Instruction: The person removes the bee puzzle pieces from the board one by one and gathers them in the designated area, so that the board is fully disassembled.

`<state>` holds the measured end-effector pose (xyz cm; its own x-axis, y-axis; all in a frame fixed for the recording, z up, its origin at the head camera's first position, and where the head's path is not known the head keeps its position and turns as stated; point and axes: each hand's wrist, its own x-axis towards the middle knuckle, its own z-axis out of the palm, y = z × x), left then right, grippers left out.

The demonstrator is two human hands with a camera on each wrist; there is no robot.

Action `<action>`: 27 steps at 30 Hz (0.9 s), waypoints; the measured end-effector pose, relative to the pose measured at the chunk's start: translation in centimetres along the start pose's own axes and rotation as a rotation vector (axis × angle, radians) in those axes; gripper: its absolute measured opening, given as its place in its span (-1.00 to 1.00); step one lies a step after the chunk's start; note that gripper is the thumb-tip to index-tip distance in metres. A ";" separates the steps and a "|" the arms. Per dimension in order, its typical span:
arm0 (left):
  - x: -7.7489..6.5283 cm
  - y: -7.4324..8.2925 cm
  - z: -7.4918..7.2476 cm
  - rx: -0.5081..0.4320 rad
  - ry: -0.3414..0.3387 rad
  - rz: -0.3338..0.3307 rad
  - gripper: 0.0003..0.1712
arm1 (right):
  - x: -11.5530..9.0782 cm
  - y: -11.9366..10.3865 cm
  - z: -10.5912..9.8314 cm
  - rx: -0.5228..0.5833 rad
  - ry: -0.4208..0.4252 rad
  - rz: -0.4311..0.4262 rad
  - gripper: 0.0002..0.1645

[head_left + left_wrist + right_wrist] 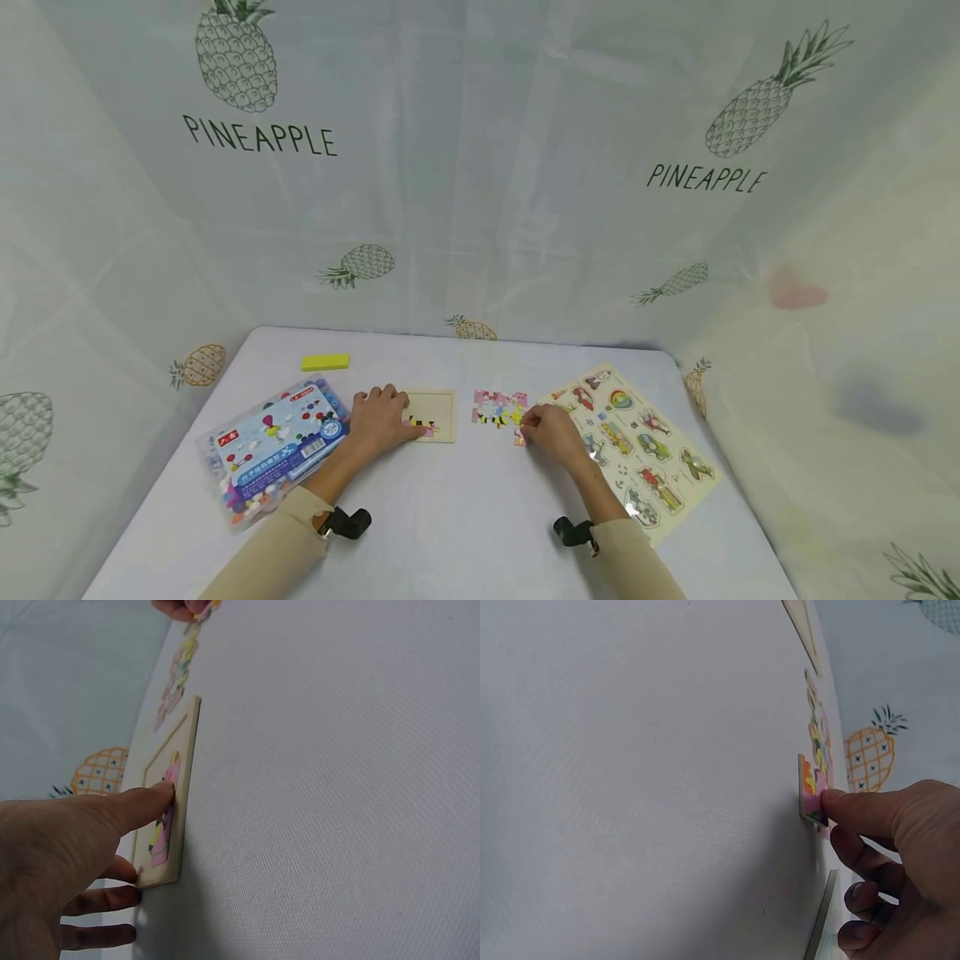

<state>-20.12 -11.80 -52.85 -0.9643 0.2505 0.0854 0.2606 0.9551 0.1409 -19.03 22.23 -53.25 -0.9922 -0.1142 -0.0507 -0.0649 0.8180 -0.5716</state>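
A shallow wooden puzzle tray (443, 405) lies mid-table, with a few joined pink puzzle pieces (162, 838) along its near edge. My left hand (378, 418) is at the tray's left side; its thumb presses on those pieces while the other fingers reach along the tray's edge. To the right, my right hand (551, 429) pinches a pink and orange puzzle piece (811, 787) between thumb and index finger, tilted up from the table. Just beyond that piece, a cluster of loose puzzle pieces (495, 406) lies on the table.
A clear plastic box (273, 442) with a blue label and colourful parts lies at the left. Behind it is a yellow block (325, 362). A wooden picture board (645, 454) with vehicle shapes lies at the right, partly under my right forearm. A pineapple-printed curtain (480, 208) surrounds the table.
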 end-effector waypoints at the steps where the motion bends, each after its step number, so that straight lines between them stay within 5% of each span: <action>1: 0.0 0.0 0.0 0.001 0.001 0.000 -0.18 | 0.0 0.0 0.1 -0.008 -0.001 0.001 -0.94; 27: -0.1 0.1 0.1 0.000 0.011 0.001 -0.18 | -0.1 -0.8 0.9 0.011 0.083 -0.089 -0.88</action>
<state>-20.02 -11.75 -53.00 -0.9635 0.2497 0.0966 0.2616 0.9549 0.1409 -18.77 21.13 -53.51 -0.9880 -0.1386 0.0684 -0.1524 0.8006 -0.5795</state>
